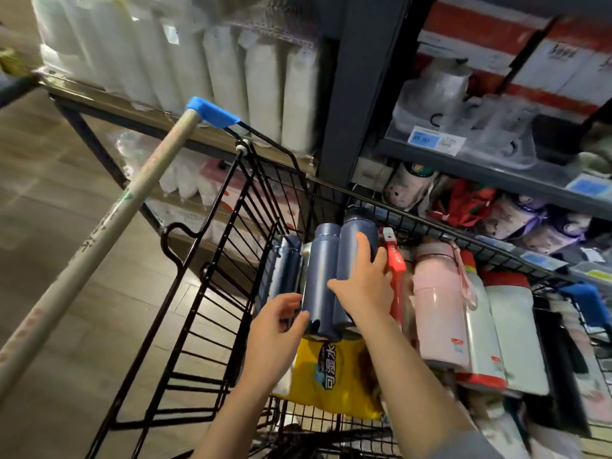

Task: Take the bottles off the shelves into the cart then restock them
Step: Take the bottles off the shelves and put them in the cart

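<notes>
Gripping navy bottles [321, 276] inside the cart [212, 260], both hands [362, 286] crowd its left wall.

We stand in a shop aisle on a wood-patterned floor [59, 180] that shines dully under soft indoor light. To our left a low metal rack [109, 104] holds rows of tall white packs wrapped in clear plastic [185, 58], with more white and pink packs on its lower level. To our right a dark grey shelving post [357, 77] carries grey shelves with blue price tags [422, 138] on their edges and red and white boxes [536, 54] on top.
</notes>
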The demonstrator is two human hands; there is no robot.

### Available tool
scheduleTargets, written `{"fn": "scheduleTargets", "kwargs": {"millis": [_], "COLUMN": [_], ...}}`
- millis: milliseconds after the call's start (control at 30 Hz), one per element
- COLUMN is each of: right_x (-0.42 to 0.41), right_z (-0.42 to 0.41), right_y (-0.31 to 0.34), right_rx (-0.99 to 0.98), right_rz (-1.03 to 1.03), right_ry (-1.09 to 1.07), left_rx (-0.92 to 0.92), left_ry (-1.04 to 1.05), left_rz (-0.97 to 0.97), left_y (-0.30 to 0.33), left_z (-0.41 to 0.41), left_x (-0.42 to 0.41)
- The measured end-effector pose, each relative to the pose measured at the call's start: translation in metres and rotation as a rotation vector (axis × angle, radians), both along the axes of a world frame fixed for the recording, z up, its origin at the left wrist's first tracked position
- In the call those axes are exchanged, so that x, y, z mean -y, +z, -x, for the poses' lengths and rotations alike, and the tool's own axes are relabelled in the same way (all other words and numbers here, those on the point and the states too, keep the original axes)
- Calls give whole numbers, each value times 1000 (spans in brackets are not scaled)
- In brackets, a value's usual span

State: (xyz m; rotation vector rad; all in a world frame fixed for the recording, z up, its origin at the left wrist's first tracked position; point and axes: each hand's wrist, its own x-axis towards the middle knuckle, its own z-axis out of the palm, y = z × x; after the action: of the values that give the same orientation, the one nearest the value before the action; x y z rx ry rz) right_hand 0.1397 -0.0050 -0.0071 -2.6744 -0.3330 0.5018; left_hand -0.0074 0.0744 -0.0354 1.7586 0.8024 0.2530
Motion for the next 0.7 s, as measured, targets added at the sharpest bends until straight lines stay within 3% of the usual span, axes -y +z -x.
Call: {"fn": "scheduleTargets", "kwargs": {"millis": [167,333,700], "right_x": [28,76,139], "right_z": [4,8,20], "right_y": [7,29,29], "right_rx": [68,138,74], "right_rz": [-241,-482,-692], "right_ry": [-14,-100,-228], "left_rx": [-35,-121,-264], "left_ry": [81,-31,-95], "left_rz": [-31,-224,-233], "left_y": [-3,-16,-41], "left_z": [-26,-71,-87], "left_x": [-4,-6,17]}}
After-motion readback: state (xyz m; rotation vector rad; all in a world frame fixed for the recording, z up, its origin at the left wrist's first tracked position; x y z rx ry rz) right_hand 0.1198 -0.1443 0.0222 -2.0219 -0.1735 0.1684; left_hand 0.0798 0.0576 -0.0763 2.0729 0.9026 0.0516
